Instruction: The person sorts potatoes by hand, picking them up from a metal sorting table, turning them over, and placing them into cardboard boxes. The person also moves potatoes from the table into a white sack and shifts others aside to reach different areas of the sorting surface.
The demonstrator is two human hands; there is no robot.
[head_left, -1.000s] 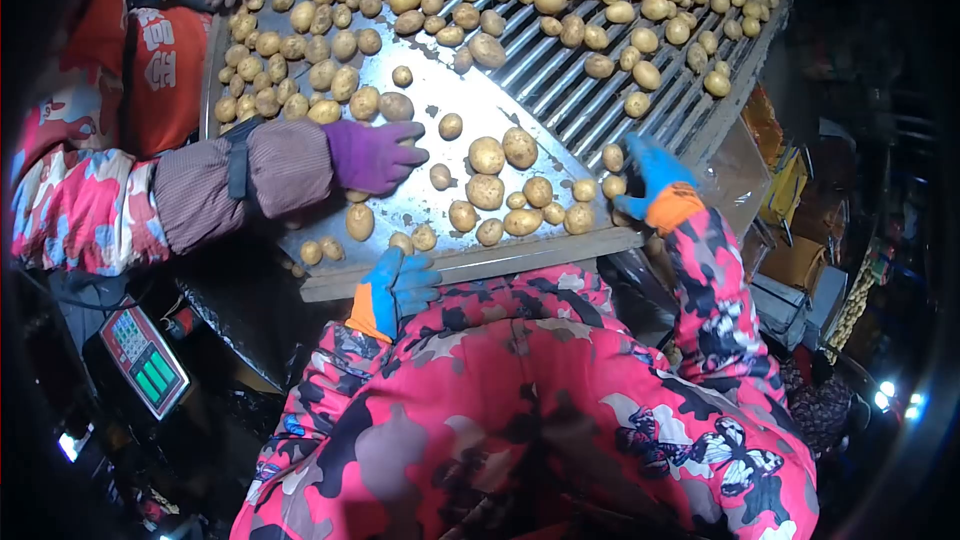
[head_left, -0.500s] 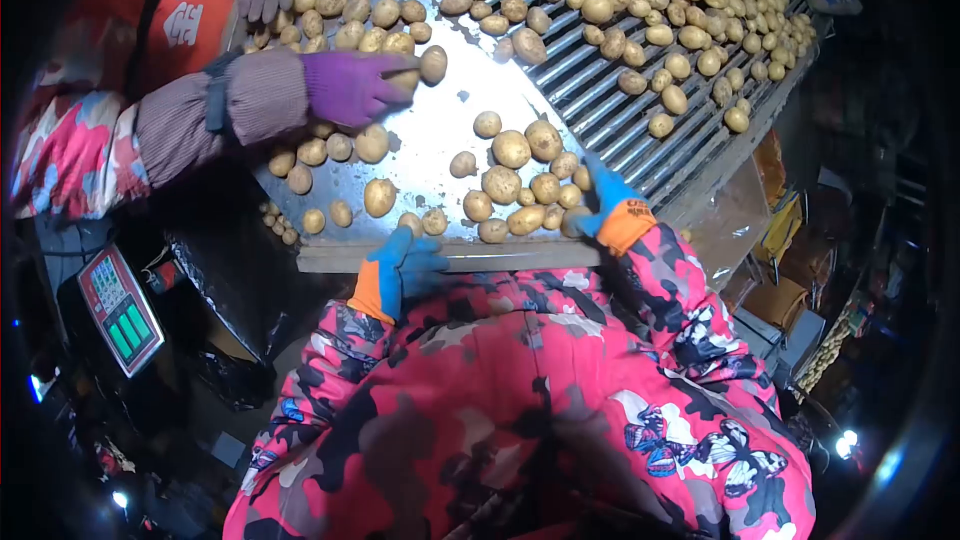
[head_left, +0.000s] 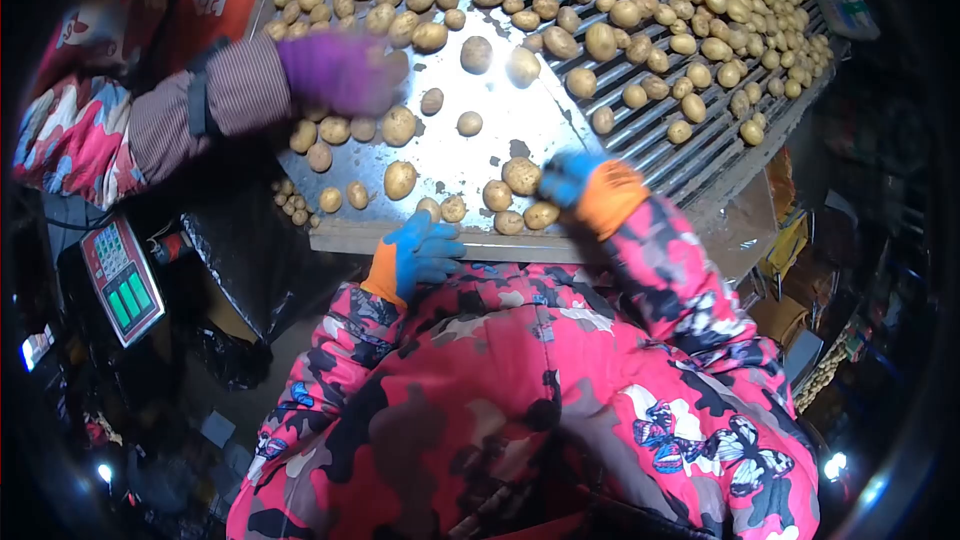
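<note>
Evidently stands at a broad metal table (head_left: pixel 450 158), smooth and grey, glaring white under strong light near the middle and flecked with dark worn spots. Meets a raised, dull front rim along the near side and a slatted section (head_left: pixel 640 145) of parallel bars to the right, with dark gaps between. Bears potatoes (head_left: pixel 400 180) in a dense spread across the far side and over the bars, thinning to loose ones on the smooth sheet toward the front. Rests the left hand (head_left: pixel 425 248), gloved in blue with an orange cuff, at the front rim, fingers extended and nearly together, holding nothing visible, just beside two small potatoes. Reaches over the sheet with the right hand (head_left: pixel 568 180), gloved alike, fingers bent and blurred, beside a small cluster of four potatoes; cannot tell whether gripping one. Shares the left part of the table with a co-worker's purple-gloved hand (head_left: pixel 345 75), also blurred, among more potatoes. Opens out below left onto dim floor, with a scale (head_left: pixel 125 280) glowing green on its panel and crumpled black plastic (head_left: pixel 250 265) near the table. Shows yellow packaging (head_left: pixel 786 244) down on the right, and otherwise fades into darkness, pricked by a few bright lights (head_left: pixel 835 466).
</note>
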